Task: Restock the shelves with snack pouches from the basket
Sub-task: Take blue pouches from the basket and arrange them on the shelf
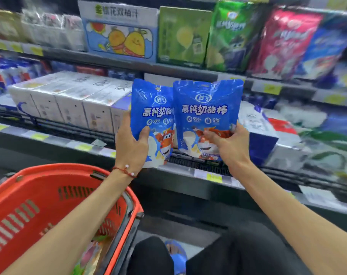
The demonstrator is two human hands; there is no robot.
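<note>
Your left hand [131,144] is clamped on the lower left edge of one blue cheese-stick pouch [151,124], thumb across its front, and your right hand [229,144] is clamped on the lower right part of a second blue pouch [206,118]; both pouches stand upright side by side, the right one overlapping the left one's edge, held up in front of the middle shelf [188,171] near its front edge. White cartons [69,100] sit on that shelf to the left of the pouches. The red basket [39,205] is at the lower left under your left forearm, with colourful packs showing inside it. A red string bracelet [125,171] circles your left wrist
</note>
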